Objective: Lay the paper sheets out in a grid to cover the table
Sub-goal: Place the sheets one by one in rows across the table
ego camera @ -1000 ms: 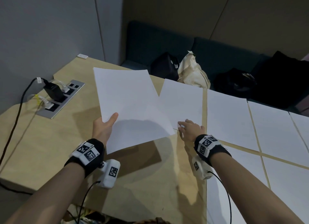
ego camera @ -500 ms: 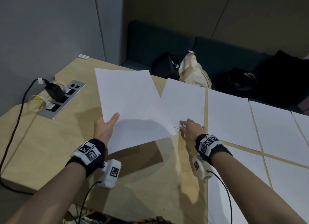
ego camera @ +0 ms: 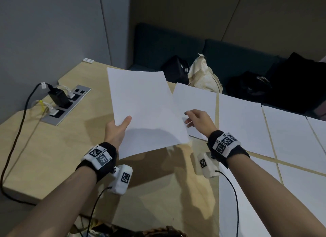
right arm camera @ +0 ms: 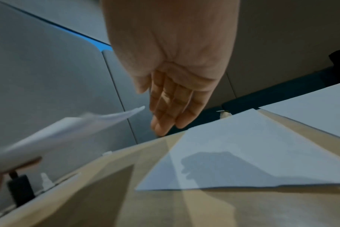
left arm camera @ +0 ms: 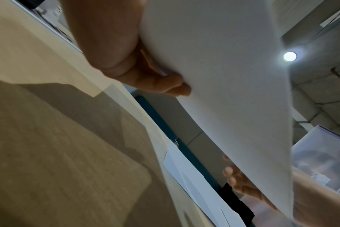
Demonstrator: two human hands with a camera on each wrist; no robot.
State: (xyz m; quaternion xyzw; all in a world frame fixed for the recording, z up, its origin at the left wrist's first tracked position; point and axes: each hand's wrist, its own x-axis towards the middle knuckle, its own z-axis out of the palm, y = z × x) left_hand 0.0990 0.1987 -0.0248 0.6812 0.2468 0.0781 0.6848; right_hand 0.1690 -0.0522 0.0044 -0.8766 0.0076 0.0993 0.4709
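Paper stack point(ego camera: 144, 111), smooth white, in left grip point(ego camera: 115, 130); right hand point(ego camera: 198, 121) slack, empty

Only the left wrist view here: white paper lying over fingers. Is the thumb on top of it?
Observer: Yes. The head view shows the left hand holding the paper above the table, thumb on top.
Operator: Is the right hand gripping anything?
Observer: No. The right wrist view shows the right hand open, fingers straight, above a laid sheet.
Operator: Where is the table bare?
Observer: Under and left of the held paper. More sheets run off to the right in two rows.
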